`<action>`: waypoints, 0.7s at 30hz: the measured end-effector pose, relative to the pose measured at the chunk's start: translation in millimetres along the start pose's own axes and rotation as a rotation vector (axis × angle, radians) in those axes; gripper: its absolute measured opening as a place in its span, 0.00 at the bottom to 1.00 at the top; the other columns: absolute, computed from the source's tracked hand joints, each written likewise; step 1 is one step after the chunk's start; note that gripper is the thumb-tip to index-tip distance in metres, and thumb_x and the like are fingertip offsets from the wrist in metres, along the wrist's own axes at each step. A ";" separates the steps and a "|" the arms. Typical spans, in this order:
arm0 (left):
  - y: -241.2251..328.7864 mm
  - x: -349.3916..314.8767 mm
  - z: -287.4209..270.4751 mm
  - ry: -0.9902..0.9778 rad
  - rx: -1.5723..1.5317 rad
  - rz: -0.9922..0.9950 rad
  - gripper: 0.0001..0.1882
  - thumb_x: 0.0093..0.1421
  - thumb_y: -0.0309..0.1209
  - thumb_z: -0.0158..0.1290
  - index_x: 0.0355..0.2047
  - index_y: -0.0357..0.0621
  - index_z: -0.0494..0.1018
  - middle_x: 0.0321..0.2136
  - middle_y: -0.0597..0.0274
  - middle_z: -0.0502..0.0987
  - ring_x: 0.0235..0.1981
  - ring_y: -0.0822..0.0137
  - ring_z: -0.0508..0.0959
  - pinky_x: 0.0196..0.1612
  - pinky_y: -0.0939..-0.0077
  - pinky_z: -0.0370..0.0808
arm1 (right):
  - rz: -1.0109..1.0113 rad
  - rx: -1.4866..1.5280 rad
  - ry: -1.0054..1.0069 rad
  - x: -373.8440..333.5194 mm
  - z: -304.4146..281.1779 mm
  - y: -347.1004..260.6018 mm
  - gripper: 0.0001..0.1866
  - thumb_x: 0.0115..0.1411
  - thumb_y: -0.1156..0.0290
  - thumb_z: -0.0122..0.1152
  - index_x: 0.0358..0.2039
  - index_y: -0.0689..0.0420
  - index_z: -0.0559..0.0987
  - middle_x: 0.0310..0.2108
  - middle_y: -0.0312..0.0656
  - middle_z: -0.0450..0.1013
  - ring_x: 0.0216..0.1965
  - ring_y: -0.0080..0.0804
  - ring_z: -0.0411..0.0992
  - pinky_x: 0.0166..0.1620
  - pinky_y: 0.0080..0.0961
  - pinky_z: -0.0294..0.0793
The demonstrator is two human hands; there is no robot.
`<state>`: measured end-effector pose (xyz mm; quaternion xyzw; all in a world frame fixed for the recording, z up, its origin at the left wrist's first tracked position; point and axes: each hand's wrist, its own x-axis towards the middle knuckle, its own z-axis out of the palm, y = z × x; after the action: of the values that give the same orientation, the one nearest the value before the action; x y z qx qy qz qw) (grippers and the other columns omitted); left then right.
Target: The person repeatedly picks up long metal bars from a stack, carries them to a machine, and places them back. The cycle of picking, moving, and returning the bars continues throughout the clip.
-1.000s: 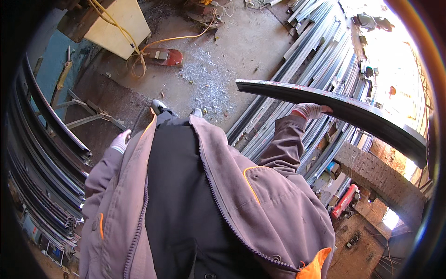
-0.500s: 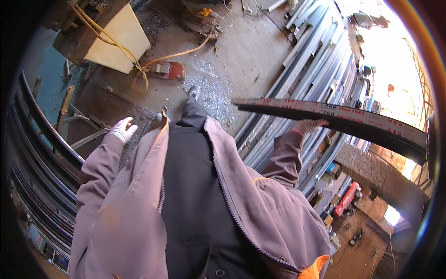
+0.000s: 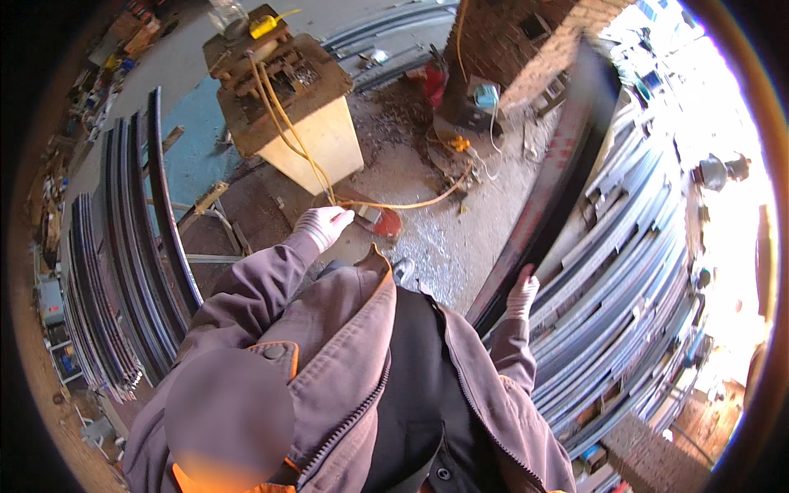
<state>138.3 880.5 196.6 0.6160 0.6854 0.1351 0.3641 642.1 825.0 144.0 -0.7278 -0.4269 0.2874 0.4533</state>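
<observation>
A person's right hand point(image 3: 523, 294) has fingers closed on the edge of a long dark bar point(image 3: 549, 185) stretching ahead of them. The left hand's point(image 3: 324, 227) fingers half curl, any hold unclear; a yellow cable point(image 3: 394, 205) lies just beyond.

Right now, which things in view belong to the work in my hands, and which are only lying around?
In hand:
- long dark profile bar, held by your right hand

Around you, not held:
- pile of long grey metal bars
- row of long dark bars
- cream tapered box-like stand
- flat red object on the floor
</observation>
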 end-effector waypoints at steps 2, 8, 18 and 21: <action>23.0 17.8 -0.9 -0.058 -0.634 -0.137 0.22 0.68 0.47 0.51 0.45 0.40 0.79 0.35 0.62 0.83 0.32 0.70 0.79 0.36 0.74 0.76 | 0.047 -0.084 -0.136 -5.2 27.0 -8.9 0.34 0.66 0.35 0.47 0.17 0.53 0.65 0.17 0.27 0.57 0.23 0.21 0.53 0.25 0.30 0.54; 55.4 81.4 -28.5 -0.063 -0.852 -0.078 0.47 0.62 0.63 0.50 0.68 0.40 0.54 0.57 0.46 0.71 0.52 0.55 0.75 0.50 0.58 0.75 | 0.178 -0.217 -0.461 -32.7 85.4 -42.2 0.32 0.67 0.41 0.52 0.21 0.60 0.75 0.17 0.28 0.60 0.24 0.20 0.56 0.27 0.26 0.60; -2.6 200.5 -76.9 0.243 -1.009 -0.570 0.44 0.51 0.73 0.54 0.46 0.42 0.72 0.30 0.60 0.75 0.23 0.65 0.77 0.22 0.72 0.75 | 0.068 -0.738 -0.642 -44.8 131.3 -118.6 0.27 0.65 0.41 0.50 0.36 0.52 0.84 0.27 0.52 0.78 0.33 0.52 0.79 0.37 0.40 0.75; -27.4 224.4 -86.4 0.422 -0.923 -0.483 0.48 0.52 0.76 0.47 0.42 0.37 0.73 0.26 0.58 0.73 0.18 0.63 0.72 0.20 0.68 0.70 | 0.015 -0.775 -0.639 -46.5 152.0 -141.7 0.24 0.65 0.44 0.53 0.33 0.53 0.83 0.25 0.52 0.77 0.30 0.53 0.78 0.34 0.40 0.75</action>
<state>65.7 1109.2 165.0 0.1778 0.7348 0.4542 0.4714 446.7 878.9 209.4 -0.7212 -0.6146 0.3196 -0.0058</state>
